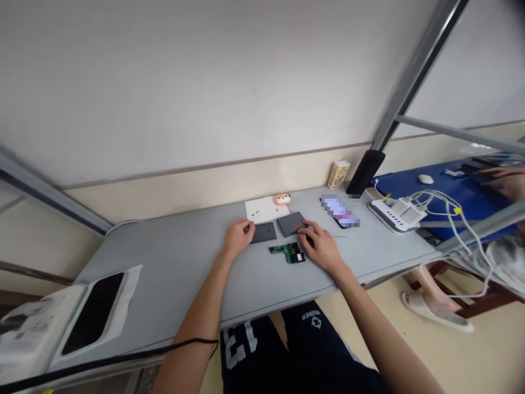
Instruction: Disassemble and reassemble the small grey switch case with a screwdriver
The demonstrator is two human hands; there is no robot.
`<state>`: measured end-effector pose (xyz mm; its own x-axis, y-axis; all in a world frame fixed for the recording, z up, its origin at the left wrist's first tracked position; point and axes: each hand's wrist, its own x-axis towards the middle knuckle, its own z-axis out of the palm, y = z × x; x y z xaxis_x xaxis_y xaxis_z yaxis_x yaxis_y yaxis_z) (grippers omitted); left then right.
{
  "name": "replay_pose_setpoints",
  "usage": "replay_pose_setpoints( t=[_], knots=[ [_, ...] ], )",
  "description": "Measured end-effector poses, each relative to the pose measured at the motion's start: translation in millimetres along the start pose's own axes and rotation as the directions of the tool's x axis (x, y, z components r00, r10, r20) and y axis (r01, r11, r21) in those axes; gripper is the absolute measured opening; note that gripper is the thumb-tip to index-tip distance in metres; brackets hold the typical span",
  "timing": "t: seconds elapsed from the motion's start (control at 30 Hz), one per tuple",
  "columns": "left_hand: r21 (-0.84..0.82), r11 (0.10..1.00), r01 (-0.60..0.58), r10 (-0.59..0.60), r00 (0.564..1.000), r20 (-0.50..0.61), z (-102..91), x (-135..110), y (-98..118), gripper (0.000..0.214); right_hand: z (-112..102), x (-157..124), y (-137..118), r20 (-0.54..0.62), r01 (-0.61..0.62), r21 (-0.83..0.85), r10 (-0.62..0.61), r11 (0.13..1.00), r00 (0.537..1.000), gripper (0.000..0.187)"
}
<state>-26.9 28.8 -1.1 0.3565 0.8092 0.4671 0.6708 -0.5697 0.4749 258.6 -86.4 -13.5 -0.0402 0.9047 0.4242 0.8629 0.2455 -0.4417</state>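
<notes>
My left hand [239,236] is curled at the left edge of a flat dark grey casing piece [264,233], with thumb and fingers closed on that edge. A second dark grey casing piece [290,223] lies just to its right, slightly turned. My right hand [320,247] has its index finger on this second piece. Its other fingers curl around what looks like a screwdriver [340,236], whose thin shaft sticks out to the right; the handle is mostly hidden. Nearer to me, between the hands, lies a green circuit board [289,251] with black parts.
Tiny dark screws [255,213] lie on white paper [264,207] beside an orange-and-white animal-faced case [283,200]. A phone [339,211], small carton [338,175] and power strip [396,214] are at right. A black tablet [94,312] lies left. Another person's hand [506,180] is far right.
</notes>
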Motion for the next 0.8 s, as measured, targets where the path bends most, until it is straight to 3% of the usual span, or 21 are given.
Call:
replay_pose_setpoints(
  t=[0.27,0.47,0.8],
  knots=[
    [-0.001,1.000,0.005,-0.005,1.000,-0.023,-3.0,-5.9,4.1,0.040,-12.1,-5.9,-8.8,-0.062,0.020,0.065,-0.016,0.998,0.998,0.026],
    [-0.028,0.999,0.014,-0.015,1.000,-0.021,-0.1,-3.7,1.4,0.043,-19.3,-11.7,-14.0,0.152,0.191,0.118,-0.208,0.974,0.966,0.024],
    [-0.010,0.996,0.085,-0.086,0.996,-0.020,1.2,-2.3,0.5,0.045,-14.9,-10.0,-11.2,0.170,0.137,0.145,-0.161,0.980,0.972,0.030]
  ],
)
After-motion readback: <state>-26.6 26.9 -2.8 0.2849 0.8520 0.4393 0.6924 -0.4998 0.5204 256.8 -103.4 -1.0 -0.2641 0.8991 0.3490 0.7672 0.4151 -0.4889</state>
